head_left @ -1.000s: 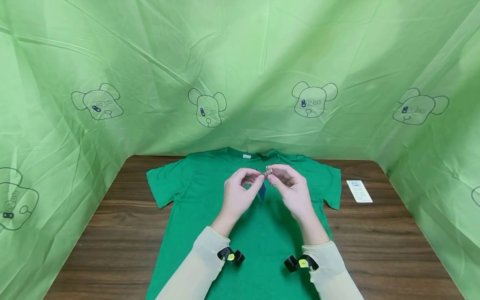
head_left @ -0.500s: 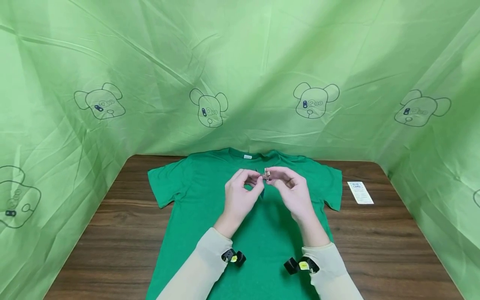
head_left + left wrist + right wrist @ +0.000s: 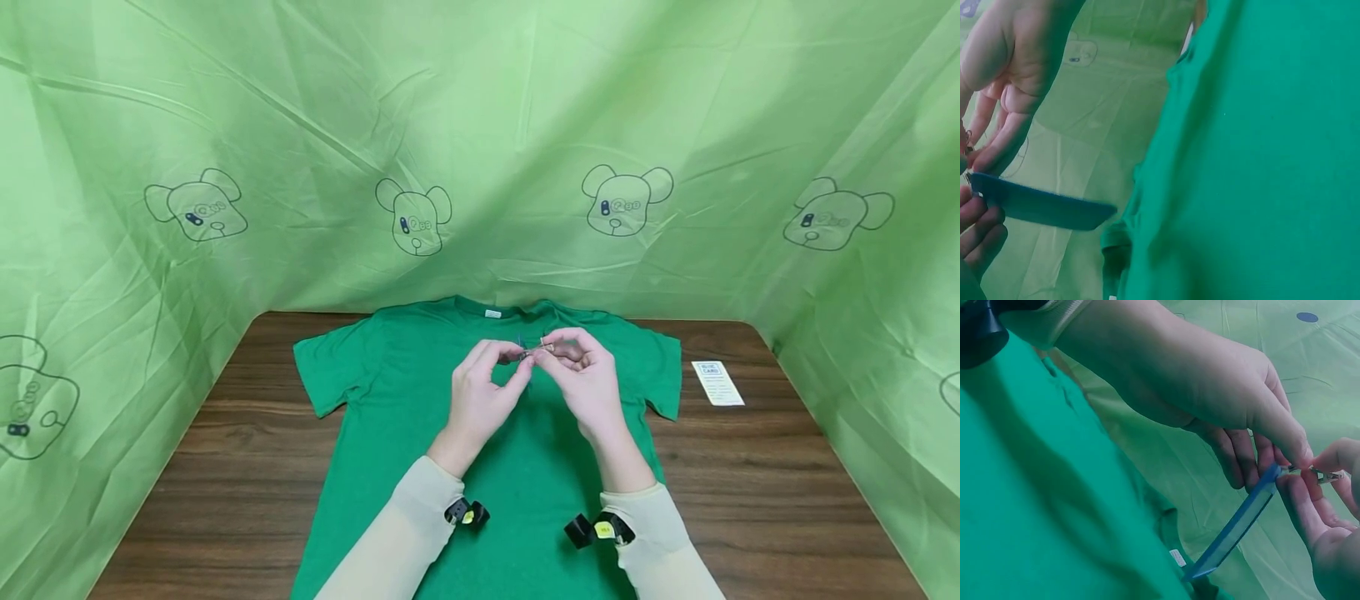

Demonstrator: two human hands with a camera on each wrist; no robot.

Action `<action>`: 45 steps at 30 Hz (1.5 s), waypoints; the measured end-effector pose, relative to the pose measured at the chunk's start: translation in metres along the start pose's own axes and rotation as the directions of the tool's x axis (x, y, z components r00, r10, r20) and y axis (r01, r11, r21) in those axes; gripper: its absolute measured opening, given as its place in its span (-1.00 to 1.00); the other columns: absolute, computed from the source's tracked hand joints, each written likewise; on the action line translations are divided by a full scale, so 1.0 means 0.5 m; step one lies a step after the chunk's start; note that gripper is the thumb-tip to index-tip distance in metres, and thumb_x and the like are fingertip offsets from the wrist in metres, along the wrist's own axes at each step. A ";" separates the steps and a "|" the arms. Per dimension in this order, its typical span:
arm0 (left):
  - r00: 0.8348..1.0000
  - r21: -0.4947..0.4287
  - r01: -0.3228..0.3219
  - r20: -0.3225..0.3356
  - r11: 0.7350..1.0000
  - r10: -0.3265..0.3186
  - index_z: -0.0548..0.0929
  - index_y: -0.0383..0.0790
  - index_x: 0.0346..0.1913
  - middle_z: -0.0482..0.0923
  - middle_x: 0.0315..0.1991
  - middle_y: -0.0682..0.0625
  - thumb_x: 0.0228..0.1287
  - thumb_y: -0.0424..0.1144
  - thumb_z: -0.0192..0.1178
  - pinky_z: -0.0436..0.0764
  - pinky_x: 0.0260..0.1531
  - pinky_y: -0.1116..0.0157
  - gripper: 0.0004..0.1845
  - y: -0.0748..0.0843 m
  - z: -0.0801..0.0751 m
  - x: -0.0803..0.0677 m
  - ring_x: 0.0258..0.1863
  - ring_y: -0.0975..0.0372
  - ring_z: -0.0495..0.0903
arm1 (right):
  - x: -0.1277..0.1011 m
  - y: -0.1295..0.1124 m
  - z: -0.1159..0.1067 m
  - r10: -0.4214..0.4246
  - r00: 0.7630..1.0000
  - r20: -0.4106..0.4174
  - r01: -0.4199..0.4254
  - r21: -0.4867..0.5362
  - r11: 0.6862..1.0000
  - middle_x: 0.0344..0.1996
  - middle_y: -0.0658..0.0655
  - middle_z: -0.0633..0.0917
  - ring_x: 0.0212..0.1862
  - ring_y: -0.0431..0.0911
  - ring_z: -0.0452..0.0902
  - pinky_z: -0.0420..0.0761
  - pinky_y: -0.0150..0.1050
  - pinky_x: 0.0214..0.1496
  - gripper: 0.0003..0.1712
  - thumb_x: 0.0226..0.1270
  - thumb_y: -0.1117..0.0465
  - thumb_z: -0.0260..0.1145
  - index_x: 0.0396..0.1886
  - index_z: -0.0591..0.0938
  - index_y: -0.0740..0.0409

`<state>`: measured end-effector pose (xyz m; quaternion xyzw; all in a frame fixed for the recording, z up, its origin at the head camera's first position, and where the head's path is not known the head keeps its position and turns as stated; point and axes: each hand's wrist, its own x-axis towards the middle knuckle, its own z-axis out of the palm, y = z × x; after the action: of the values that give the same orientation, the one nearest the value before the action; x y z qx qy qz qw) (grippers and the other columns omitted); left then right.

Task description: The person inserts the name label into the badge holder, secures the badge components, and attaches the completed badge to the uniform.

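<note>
Both hands meet above the chest of a green T-shirt (image 3: 405, 358) spread on the table. My left hand (image 3: 482, 404) pinches the strap end of a blue badge holder (image 3: 1235, 522). The holder slants down from the fingers toward the collar in the right wrist view, and a thin edge of it shows in the left wrist view. My right hand (image 3: 588, 387) pinches a small metal clip (image 3: 1327, 477) at the holder's top, fingertips right against the left hand's. Fingers partly hide the joint between clip and holder.
A white printed card (image 3: 717, 383) lies to the right of the shirt on the dark wooden table (image 3: 247, 442). A light green curtain (image 3: 487, 100) with bear-head prints surrounds the back and sides. A small white label (image 3: 492, 314) sits inside the collar.
The metal clip has tipped from upright to nearly level in the right hand. The blue holder, whose face showed a second ago in the head view, is now mostly hidden by the fingers.
</note>
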<state>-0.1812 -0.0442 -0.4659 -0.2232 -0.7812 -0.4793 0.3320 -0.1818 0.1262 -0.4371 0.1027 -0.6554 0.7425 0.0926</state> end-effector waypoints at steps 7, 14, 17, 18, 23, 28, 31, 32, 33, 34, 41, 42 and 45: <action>1.000 -0.020 -0.008 0.018 1.000 0.008 0.80 -0.27 -0.04 0.78 -0.11 -0.08 0.42 -0.26 0.53 0.80 0.02 0.10 -0.82 0.002 -0.008 0.006 -0.07 0.11 0.79 | 0.002 -0.004 -0.006 0.024 1.000 0.020 -0.024 0.002 1.000 -0.20 0.04 0.87 -0.16 -0.11 0.84 0.80 -0.22 0.04 -0.67 0.47 0.47 0.45 0.17 0.70 0.46; 1.000 -0.019 -0.003 0.017 1.000 0.004 0.83 -0.26 -0.03 0.80 -0.10 -0.08 0.44 -0.26 0.51 0.81 -0.01 0.12 -0.83 0.001 -0.010 0.007 -0.07 0.12 0.80 | 0.003 0.000 -0.013 0.001 0.997 0.082 -0.001 -0.007 1.000 -0.02 0.10 0.85 -0.02 -0.13 0.80 0.78 -0.24 0.11 -0.70 0.48 0.49 0.44 0.14 0.73 0.53; 1.000 -0.025 -0.012 0.004 1.000 0.012 0.84 -0.28 -0.02 0.81 -0.10 -0.09 0.47 -0.29 0.47 0.82 -0.05 0.11 -0.85 0.002 -0.009 0.008 -0.11 0.12 0.81 | 0.003 0.005 -0.014 -0.011 0.994 0.111 0.013 -0.015 1.000 0.01 0.12 0.85 0.02 -0.12 0.80 0.77 -0.23 0.15 -0.70 0.48 0.49 0.43 0.15 0.74 0.50; 1.000 -0.025 -0.014 -0.002 1.000 0.014 0.84 -0.28 -0.02 0.82 -0.10 -0.10 0.47 -0.30 0.46 0.82 -0.06 0.11 -0.85 0.002 -0.009 0.008 -0.12 0.12 0.81 | 0.003 0.006 -0.015 -0.014 0.993 0.119 0.016 -0.018 1.000 0.01 0.11 0.85 0.04 -0.12 0.80 0.76 -0.23 0.17 -0.69 0.49 0.49 0.43 0.16 0.75 0.49; 1.000 -0.011 -0.018 -0.019 1.000 0.018 0.87 -0.30 -0.02 0.82 -0.17 -0.09 0.48 -0.34 0.43 0.81 -0.13 0.24 -0.86 0.004 -0.008 0.008 -0.20 0.15 0.82 | 0.003 0.011 -0.014 -0.032 0.991 0.133 0.035 -0.025 0.999 0.04 0.12 0.85 0.07 -0.13 0.80 0.74 -0.22 0.22 -0.68 0.49 0.47 0.44 0.18 0.75 0.47; 1.000 -0.003 -0.014 -0.025 1.000 0.013 0.87 -0.31 -0.04 0.82 -0.21 -0.09 0.47 -0.36 0.42 0.79 -0.14 0.31 -0.88 0.007 -0.009 0.007 -0.25 0.17 0.82 | 0.002 0.014 -0.013 -0.044 0.991 0.128 0.048 -0.032 0.998 0.03 0.06 0.86 0.06 -0.14 0.81 0.74 -0.23 0.21 -0.67 0.49 0.49 0.44 0.19 0.76 0.46; 0.999 -0.007 -0.012 -0.029 1.000 0.012 0.86 -0.31 -0.04 0.82 -0.22 -0.09 0.48 -0.37 0.41 0.79 -0.15 0.31 -0.88 0.008 -0.009 0.007 -0.26 0.17 0.81 | 0.003 0.015 -0.012 -0.051 0.990 0.130 0.055 -0.025 0.998 0.03 0.08 0.86 0.05 -0.14 0.81 0.74 -0.24 0.20 -0.67 0.49 0.50 0.43 0.19 0.75 0.48; 0.999 -0.008 -0.012 -0.030 1.000 0.012 0.86 -0.31 -0.05 0.82 -0.22 -0.09 0.48 -0.37 0.41 0.79 -0.15 0.32 -0.88 0.008 -0.009 0.007 -0.26 0.17 0.81 | 0.003 0.014 -0.012 -0.053 0.990 0.129 0.056 -0.023 0.998 0.03 0.09 0.86 0.04 -0.14 0.80 0.74 -0.24 0.20 -0.68 0.48 0.50 0.43 0.18 0.75 0.48; 0.999 -0.009 -0.012 -0.032 1.000 0.011 0.86 -0.31 -0.05 0.82 -0.22 -0.09 0.48 -0.38 0.41 0.79 -0.15 0.31 -0.89 0.007 -0.009 0.007 -0.27 0.17 0.81 | 0.003 0.014 -0.011 -0.055 0.990 0.128 0.058 -0.021 0.998 0.03 0.10 0.85 0.04 -0.14 0.80 0.74 -0.24 0.20 -0.68 0.48 0.51 0.43 0.18 0.74 0.49; 0.999 -0.010 -0.011 -0.033 1.000 0.010 0.86 -0.31 -0.05 0.82 -0.22 -0.09 0.48 -0.38 0.41 0.79 -0.16 0.32 -0.89 0.007 -0.009 0.007 -0.27 0.17 0.81 | 0.003 0.014 -0.011 -0.056 0.990 0.128 0.058 -0.017 0.998 0.02 0.10 0.85 0.03 -0.14 0.80 0.74 -0.24 0.20 -0.68 0.48 0.51 0.43 0.18 0.74 0.49; 0.999 -0.035 0.012 -0.041 0.999 -0.014 0.87 -0.31 -0.07 0.84 -0.20 -0.09 0.49 -0.37 0.41 0.79 -0.16 0.31 -0.90 0.009 -0.008 0.006 -0.27 0.17 0.82 | 0.002 0.013 -0.009 -0.057 0.990 0.130 0.060 -0.019 0.998 0.01 0.11 0.85 0.03 -0.12 0.81 0.74 -0.22 0.20 -0.69 0.48 0.51 0.43 0.16 0.75 0.49; 0.999 -0.039 0.016 -0.041 0.999 -0.018 0.87 -0.31 -0.07 0.84 -0.19 -0.09 0.49 -0.37 0.41 0.79 -0.16 0.30 -0.90 0.009 -0.008 0.006 -0.26 0.17 0.82 | 0.002 0.013 -0.009 -0.056 0.990 0.131 0.059 -0.022 0.998 0.01 0.11 0.85 0.04 -0.12 0.81 0.74 -0.22 0.21 -0.70 0.48 0.51 0.43 0.15 0.75 0.49; 0.999 -0.047 0.026 -0.045 0.999 -0.028 0.87 -0.31 -0.08 0.84 -0.19 -0.09 0.49 -0.37 0.41 0.80 -0.15 0.29 -0.90 0.011 -0.008 0.005 -0.26 0.17 0.82 | 0.002 0.015 -0.009 -0.053 0.990 0.133 0.057 -0.024 0.998 0.01 0.10 0.85 0.04 -0.12 0.81 0.74 -0.21 0.21 -0.71 0.49 0.50 0.43 0.15 0.76 0.47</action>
<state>-0.1782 -0.0452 -0.4595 -0.2092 -0.7650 -0.5068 0.3378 -0.1849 0.1296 -0.4443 0.1684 -0.6672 0.7221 0.0707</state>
